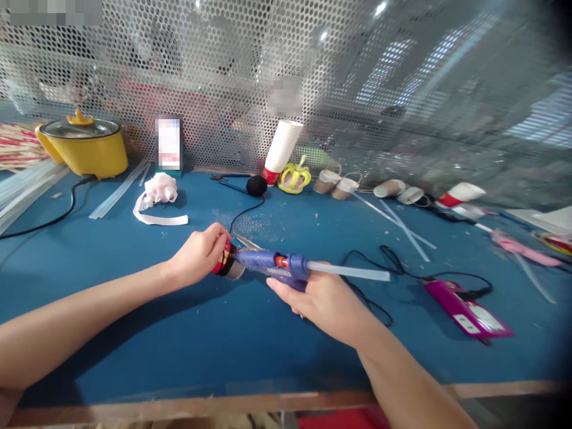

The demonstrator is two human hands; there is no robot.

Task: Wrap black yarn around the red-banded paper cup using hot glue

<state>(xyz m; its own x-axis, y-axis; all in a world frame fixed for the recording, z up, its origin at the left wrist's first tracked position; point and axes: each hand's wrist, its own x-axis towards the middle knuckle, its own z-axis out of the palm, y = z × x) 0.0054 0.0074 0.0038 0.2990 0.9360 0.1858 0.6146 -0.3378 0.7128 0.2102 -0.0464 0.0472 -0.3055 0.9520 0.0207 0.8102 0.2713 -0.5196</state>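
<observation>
My right hand [326,298] is closed round the grip of a blue hot glue gun [277,264], with a long clear glue stick [353,272] jutting from its back end. The nozzle points left, right by a small red paper cup [229,265] with black on its side. My left hand [199,253] pinches that cup, which lies tilted just above the table. A thin black cord [243,211] runs from a black ball of cord [257,186] toward my left fingers. Scissors [245,241] lie partly hidden behind the glue gun.
A magenta power strip [469,310] with black cables lies right. Along the back stand a yellow electric pot [92,149], a phone [168,143], stacked paper cups [282,146], a yellow pumpkin-shaped craft [295,177] and small baskets [346,186]. A white ribbon [161,189] lies left.
</observation>
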